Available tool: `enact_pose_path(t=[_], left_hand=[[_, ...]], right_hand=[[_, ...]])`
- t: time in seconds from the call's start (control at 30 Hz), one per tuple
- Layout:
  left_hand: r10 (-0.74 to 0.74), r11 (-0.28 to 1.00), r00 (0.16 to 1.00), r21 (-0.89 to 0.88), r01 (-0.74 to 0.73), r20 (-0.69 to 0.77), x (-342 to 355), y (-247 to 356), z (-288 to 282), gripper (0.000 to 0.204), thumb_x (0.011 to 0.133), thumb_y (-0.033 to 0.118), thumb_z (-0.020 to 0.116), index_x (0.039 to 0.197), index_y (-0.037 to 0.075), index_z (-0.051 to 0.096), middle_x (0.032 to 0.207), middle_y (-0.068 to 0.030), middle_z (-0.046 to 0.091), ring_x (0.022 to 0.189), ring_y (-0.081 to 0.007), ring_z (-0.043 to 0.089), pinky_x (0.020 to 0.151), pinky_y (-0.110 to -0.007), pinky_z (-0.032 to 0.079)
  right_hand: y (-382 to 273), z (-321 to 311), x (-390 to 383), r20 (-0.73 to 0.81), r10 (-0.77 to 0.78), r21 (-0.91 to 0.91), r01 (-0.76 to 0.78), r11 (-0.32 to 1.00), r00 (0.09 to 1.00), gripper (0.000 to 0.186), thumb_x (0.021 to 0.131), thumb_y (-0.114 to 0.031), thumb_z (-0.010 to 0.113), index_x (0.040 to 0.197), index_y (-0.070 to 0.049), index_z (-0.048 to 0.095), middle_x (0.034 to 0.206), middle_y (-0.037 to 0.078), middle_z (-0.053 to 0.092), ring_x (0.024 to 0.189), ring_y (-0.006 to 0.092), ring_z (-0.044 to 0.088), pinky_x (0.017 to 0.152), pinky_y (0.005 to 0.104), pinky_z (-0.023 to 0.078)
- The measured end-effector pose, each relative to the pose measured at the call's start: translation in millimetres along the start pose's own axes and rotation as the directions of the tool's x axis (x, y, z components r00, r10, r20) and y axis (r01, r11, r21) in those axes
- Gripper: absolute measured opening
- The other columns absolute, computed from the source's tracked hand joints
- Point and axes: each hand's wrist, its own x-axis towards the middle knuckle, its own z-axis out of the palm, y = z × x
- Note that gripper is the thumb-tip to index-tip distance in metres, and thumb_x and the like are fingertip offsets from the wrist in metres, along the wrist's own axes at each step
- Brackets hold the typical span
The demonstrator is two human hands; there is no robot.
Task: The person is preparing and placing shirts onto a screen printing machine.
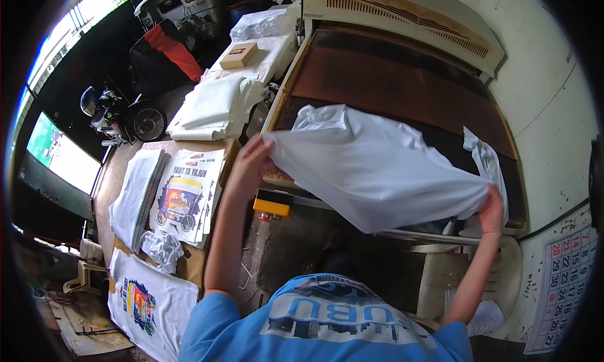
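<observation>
Apparently a spreading step: left hand (pixel 259 154) closed on one end, white thin-fabric garment (pixel 377 170) pulled taut over the near edge of the brown flat machine bed (pixel 402 72), right hand (pixel 492 211) pinching the other; laying flat would call for even tension.

this view looks out from the person's head, from the left one of two cameras worn side by side, and faces steeply down and forward over the blue shirt (pixel 327 334). the left hand (pixel 255 154) and the right hand (pixel 492 208) are near the lens, one on each side of the middle. the wide fisheye sweep reaches past both: ahead of the hands to the machine (pixel 409 72), left of the left hand over the table (pixel 194 264) to a motorbike (pixel 112 116) well apart, right of the right hand to the wall (pixel 547 104). straight edges bend toward the dark rim.
</observation>
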Motion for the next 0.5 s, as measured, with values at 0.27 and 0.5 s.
enact_pose_path(t=[0.27, 0.5], left_hand=[[0.496, 0.848, 0.861, 0.147, -0.509, 0.114, 49.8, 132.8, 23.2, 0.061, 0.08, 0.001, 0.053, 0.134, 0.004, 0.024, 0.089, -0.0098, 0.061, 0.085, -0.0152, 0.059, 0.077, -0.028, 0.047], [0.408, 0.91, 0.913, 0.069, -0.409, 0.029, 147.9, 180.4, 21.8, 0.041, 0.084, 0.011, 0.053, 0.123, 0.003, 0.044, 0.092, -0.0053, 0.06, 0.08, -0.0108, 0.059, 0.071, -0.023, 0.048]], right_hand=[[-124.8, 50.8, 50.3, 0.067, -0.354, 0.12, 0.344, 0.931, 0.933, 0.03, 0.087, -0.026, 0.05, 0.108, -0.005, 0.053, 0.11, 0.006, 0.053, 0.105, 0.0158, 0.048, 0.091, 0.0309, 0.035], [-151.8, 118.4, 154.1, 0.171, -0.421, -0.056, 0.436, 0.898, 0.891, 0.026, 0.088, -0.026, 0.048, 0.104, -0.006, 0.055, 0.1, 0.005, 0.057, 0.096, 0.0137, 0.052, 0.086, 0.0277, 0.038]])
